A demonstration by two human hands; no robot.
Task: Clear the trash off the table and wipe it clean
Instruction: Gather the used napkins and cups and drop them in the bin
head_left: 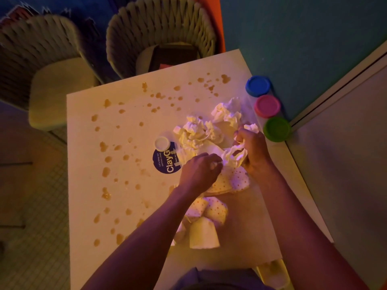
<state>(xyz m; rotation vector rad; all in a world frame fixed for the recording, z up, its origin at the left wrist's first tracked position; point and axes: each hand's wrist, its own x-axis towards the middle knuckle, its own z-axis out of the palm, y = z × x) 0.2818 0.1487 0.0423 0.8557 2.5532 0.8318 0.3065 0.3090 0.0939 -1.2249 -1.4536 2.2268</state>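
Note:
A pile of crumpled white tissues (201,130) lies on the right half of the white table (88,185). My right hand (254,151) grips a wad of crumpled tissue (235,155) at the pile's near edge. My left hand (200,170) is closed on a small bit of tissue just left of that wad. Below my hands lie dotted paper plates (230,181) and crushed dotted paper cups (211,210), with a plain white cup (203,233) tipped over. Brown liquid spots (106,172) cover the table's left and far parts.
A blue-labelled bottle with a white cap (165,155) lies left of the pile. Three tubs with blue (258,85), pink (267,106) and green (276,129) lids line the right edge. Two woven chairs (161,32) stand beyond the table. A wall runs along the right.

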